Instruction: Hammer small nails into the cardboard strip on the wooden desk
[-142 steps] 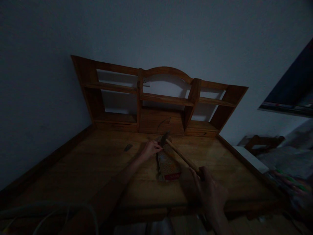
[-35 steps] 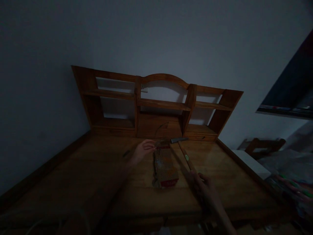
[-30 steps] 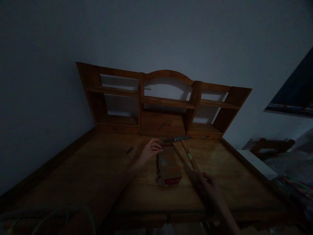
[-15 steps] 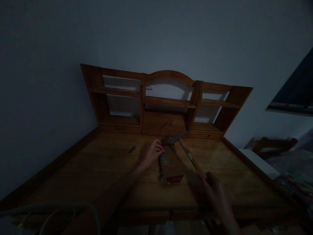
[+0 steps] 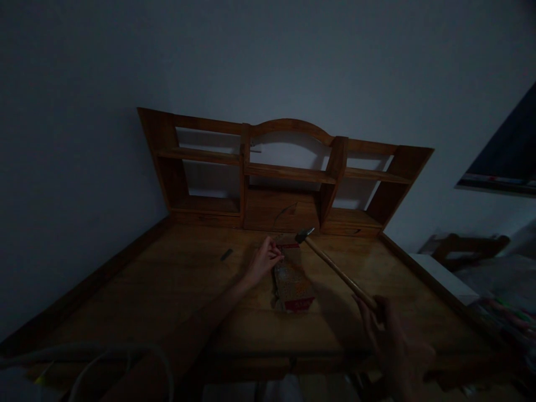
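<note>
My right hand (image 5: 387, 329) is wrapped round the lower end of the wooden handle of a hammer (image 5: 335, 268). The hammer's dark metal head is raised over the far end of a worn piece of cardboard (image 5: 295, 282) with red printed edges, which lies on the wooden desk (image 5: 176, 279). At the cardboard's far left edge, my left hand (image 5: 268, 258) has its fingertips pinched together. Whatever sits between those fingers is too small and dark to make out. A short dark grey strip (image 5: 226, 254) lies on the desk to the left of this hand.
Along the back of the desk stands a wooden shelf unit (image 5: 288, 174) against the wall. A raised wooden rim (image 5: 435, 285) runs down the desk's right side. A pale curved tube (image 5: 138, 349) crosses the lower left. The room is dim.
The hammer and my right hand have moved toward the lower right; the head, blurred before, now shows clearly. My left hand has barely shifted, and the cardboard stays put.
</note>
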`<action>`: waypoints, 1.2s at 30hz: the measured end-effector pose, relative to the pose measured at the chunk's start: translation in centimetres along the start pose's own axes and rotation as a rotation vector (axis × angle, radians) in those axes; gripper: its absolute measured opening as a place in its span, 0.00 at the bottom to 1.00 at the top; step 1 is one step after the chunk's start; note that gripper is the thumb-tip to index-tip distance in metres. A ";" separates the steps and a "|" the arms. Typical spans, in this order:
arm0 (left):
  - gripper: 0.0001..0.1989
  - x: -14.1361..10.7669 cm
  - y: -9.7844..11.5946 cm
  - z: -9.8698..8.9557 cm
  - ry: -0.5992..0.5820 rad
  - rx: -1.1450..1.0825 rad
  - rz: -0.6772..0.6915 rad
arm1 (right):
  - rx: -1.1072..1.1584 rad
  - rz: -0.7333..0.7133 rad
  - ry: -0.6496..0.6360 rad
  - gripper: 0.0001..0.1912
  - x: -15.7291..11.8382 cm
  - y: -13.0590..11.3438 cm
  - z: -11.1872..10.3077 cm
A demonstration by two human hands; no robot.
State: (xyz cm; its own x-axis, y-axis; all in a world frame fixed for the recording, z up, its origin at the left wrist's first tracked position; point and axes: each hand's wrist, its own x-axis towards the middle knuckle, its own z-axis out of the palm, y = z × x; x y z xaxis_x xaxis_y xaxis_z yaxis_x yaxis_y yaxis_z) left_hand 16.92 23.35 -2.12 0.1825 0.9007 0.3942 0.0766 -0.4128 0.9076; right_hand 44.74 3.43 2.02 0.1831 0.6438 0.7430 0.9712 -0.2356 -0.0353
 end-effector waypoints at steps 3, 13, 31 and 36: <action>0.21 0.1 -0.6 0.2 0.015 0.007 0.013 | -0.088 0.013 0.016 0.25 0.0 0.2 0.2; 0.19 0.0 0.1 0.0 -0.005 0.025 0.027 | -0.014 0.163 0.019 0.26 -1.0 0.1 1.5; 0.18 -0.1 0.0 0.2 0.005 0.079 0.031 | 0.101 0.064 -0.003 0.23 2.2 -1.4 0.7; 0.17 -0.1 0.0 0.1 -0.028 0.042 0.027 | 0.204 0.111 -0.075 0.21 2.8 -3.2 1.5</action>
State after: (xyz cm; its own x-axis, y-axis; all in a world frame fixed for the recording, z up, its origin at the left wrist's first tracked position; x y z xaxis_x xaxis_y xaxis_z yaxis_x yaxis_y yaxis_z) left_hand 16.96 23.23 -2.17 0.2125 0.8853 0.4137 0.1123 -0.4427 0.8896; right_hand 42.41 7.04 3.18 0.2937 0.6765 0.6753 0.9538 -0.1608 -0.2538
